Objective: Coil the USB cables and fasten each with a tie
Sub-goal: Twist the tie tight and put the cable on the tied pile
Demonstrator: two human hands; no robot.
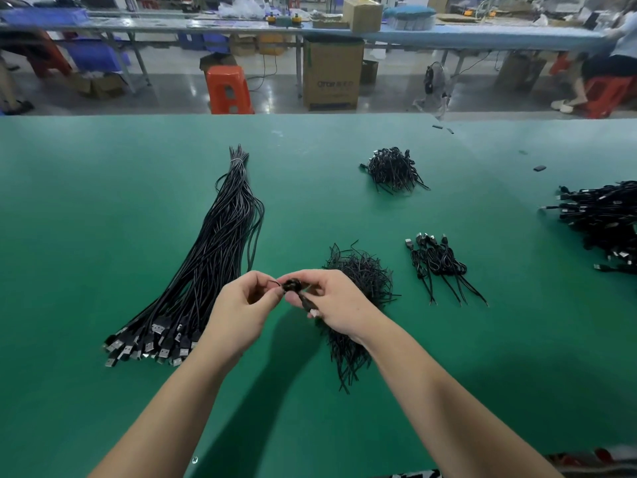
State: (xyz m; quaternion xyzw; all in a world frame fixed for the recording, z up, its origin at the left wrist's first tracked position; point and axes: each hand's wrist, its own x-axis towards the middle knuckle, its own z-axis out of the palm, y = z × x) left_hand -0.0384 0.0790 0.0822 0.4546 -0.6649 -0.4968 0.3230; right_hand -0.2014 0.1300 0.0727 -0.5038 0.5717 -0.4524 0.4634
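Head view: left hand [241,305] and right hand [336,305] both pinch a small coiled cable [292,285] above the green table [103,201], near loose ties [358,270].

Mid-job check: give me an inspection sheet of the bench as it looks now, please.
Surface: green mat, bare between piles.
Job's things: coiled cable held above the mat; loose ties heaped beneath; finished coils to the right.
Clutter: small dark bits at far right.
Hands: left hand and right hand both pinch the coil with their fingers.
Cables: straight bundle at left, plugs nearest; more piles at far centre and right edge.
Surroundings: orange stool, cardboard box, benches.
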